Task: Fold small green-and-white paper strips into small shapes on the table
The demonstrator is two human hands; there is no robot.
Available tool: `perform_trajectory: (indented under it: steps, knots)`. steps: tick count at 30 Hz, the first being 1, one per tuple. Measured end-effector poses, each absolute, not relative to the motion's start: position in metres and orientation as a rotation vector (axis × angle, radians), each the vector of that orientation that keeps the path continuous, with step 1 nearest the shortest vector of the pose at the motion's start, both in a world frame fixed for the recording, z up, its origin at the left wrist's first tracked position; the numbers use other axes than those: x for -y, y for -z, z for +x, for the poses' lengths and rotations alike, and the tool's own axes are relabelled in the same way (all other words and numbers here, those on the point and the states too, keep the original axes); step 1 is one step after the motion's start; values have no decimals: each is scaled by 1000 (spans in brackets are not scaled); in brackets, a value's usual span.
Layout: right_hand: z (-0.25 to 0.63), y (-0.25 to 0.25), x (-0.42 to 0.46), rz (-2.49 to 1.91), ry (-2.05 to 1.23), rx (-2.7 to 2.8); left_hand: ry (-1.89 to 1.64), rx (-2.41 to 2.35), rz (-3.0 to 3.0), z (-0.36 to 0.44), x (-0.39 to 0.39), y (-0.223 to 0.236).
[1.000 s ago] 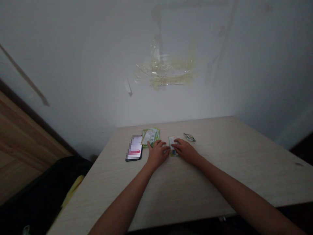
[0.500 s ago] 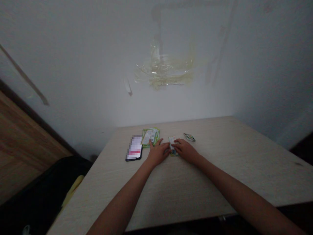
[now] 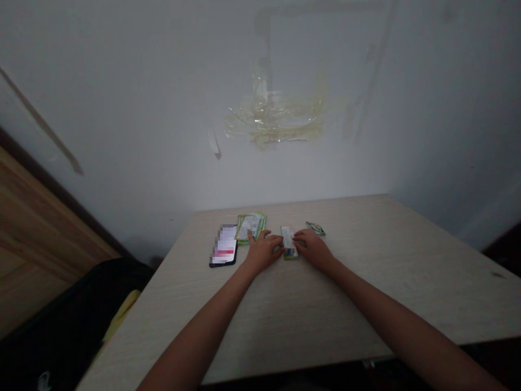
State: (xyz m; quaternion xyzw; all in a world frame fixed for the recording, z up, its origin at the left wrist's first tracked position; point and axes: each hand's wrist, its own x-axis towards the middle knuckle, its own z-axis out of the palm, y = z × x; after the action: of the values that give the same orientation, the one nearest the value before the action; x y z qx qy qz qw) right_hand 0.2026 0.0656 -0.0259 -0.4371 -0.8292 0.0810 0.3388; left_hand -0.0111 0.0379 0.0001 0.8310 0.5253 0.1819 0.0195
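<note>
A pale wood-grain tabletop [image 3: 366,282] stands against a white wall [image 3: 122,108] that bears old yellowed tape marks [image 3: 277,117]. Near its far edge lies a dark phone [image 3: 223,245], screen up, and just right of it a fanned stack of green-bordered packets [image 3: 251,226].

Both forearms reach forward. The left hand [image 3: 262,252] rests palm down, fingertips at the left edge of a small green-and-white sachet [image 3: 288,242]; the right hand [image 3: 312,248] lies flat at its right edge. The two hands flank the sachet lightly, neither one closed around it, while it lies flat on the tabletop between them.

The sachet looks thin, light and limp, probably slick foil or plastic, so it would best be pinched at a sealed edge or corner. A smaller dark-green scrap [image 3: 316,228] lies just beyond the right hand. Print on the packets is too small and dim to read.
</note>
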Motion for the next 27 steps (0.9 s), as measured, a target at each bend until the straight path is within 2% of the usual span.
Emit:
perform_trajectory:
  steps: [8, 27]
  knots:
    - [203, 22, -64, -1227, -102, 2241, -568, -1616, 2585, -11, -38, 2]
    - [206, 28, -68, -1158, -195, 2161, -554, -1644, 2580, -11, -39, 2]
